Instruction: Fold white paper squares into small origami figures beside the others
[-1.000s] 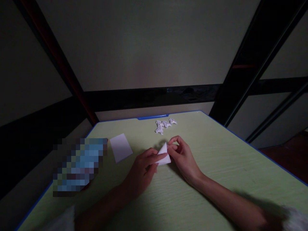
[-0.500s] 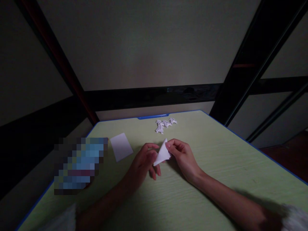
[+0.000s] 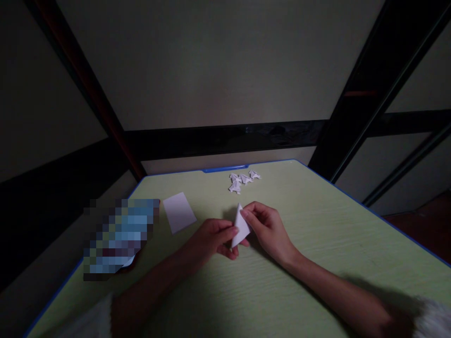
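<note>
A small white folded paper is held up just above the table, its narrow tip pointing away from me. My right hand pinches its right side between thumb and fingers. On the left edge, my left hand closes on the same paper, thumb on top and other fingers partly under it. Beyond the hands lie several small folded white paper figures in a cluster. To the left, flat on the table, rests a white sheet of paper.
The light green table has a blue edge and a blue handle-like strip at its far side. A pixelated flat object lies at the left. A pale panel wall stands right behind the table.
My left hand has moved in from loosely spread fingers to a pinch on the paper's left edge. The folded paper has turned slightly; my right hand keeps its hold.
</note>
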Motion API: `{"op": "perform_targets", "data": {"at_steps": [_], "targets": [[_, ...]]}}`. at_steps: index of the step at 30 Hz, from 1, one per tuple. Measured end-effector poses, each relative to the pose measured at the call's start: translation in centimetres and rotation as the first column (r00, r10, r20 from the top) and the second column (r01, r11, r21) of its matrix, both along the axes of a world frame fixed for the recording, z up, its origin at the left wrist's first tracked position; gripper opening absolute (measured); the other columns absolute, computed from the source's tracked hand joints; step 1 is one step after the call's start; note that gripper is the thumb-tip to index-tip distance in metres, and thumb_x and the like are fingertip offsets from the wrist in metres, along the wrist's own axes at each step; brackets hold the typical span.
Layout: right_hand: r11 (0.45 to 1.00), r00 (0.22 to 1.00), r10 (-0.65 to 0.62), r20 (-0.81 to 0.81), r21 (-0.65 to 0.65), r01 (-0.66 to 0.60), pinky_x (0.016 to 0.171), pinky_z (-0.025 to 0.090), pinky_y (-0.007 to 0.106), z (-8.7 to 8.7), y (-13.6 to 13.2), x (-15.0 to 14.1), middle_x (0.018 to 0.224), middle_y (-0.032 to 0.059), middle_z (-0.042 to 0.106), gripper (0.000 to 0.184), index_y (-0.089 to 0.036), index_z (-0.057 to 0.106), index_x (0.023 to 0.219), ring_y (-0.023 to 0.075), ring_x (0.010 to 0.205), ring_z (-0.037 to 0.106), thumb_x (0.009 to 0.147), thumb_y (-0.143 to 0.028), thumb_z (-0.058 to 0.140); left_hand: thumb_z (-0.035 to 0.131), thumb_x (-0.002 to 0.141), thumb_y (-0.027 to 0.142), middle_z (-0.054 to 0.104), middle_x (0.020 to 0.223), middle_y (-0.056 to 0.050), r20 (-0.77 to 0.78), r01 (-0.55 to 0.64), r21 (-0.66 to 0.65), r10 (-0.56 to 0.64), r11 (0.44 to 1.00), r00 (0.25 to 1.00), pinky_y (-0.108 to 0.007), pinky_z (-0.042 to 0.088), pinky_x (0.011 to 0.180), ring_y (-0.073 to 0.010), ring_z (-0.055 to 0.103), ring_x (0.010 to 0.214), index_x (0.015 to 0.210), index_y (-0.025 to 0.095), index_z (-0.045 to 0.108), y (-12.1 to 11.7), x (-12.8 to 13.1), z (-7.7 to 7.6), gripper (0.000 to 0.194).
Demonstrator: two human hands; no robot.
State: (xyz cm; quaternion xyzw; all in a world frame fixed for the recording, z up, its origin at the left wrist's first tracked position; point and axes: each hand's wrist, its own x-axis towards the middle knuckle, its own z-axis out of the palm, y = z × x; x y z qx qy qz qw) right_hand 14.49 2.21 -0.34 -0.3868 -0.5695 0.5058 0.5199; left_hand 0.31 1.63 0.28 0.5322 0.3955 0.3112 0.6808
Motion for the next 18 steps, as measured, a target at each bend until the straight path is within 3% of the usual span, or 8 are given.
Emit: {"op": "perform_targets", "data": {"at_steps": [6,12,18], "targets": [[0.999,0.999,-0.029,0.046,0.020,0.028,0.042,0.033,0.020,0.19,0.09,0.07,0.052,-0.0026,0.049,0.021,-0.015,0.051,0.062,0.0073,0.044,0.043,0.072,-0.033,0.053,0.052,0.073,0.030,0.059,0.052,-0.002,-0.044,0.003,0.017,-0.002,1.000,0.999,-0.018,0.043,0.048,-0.0068,0.050,0.047,0.067,0.010,0.065,-0.15,0.09,0.23,0.024],[0.999,0.996,-0.047,0.070,0.018,0.046,0.044,0.033,0.021,0.03,0.31,0.25,0.053,-0.0017,0.049,0.020,-0.014,0.053,0.061,0.0076,0.047,0.042,0.071,-0.031,0.054,0.057,0.067,0.025,0.065,0.063,-0.005,-0.096,0.004,0.004,-0.003,1.000,0.995,-0.020,0.046,0.053,-0.0086,0.057,0.053,0.068,0.011,0.065,-0.14,0.14,0.30,0.016],[0.999,0.996,-0.053,0.064,0.006,0.053,0.044,0.032,0.021,0.27,0.33,0.30,0.052,-0.0024,0.049,0.019,-0.014,0.054,0.060,0.0072,0.045,0.041,0.069,-0.030,0.055,0.057,0.068,0.026,0.064,0.058,-0.003,-0.103,0.018,-0.004,-0.018,1.000,0.995,-0.019,0.045,0.051,-0.0090,0.059,0.052,0.061,0.011,0.063,-0.25,0.19,0.64,0.018]]}}
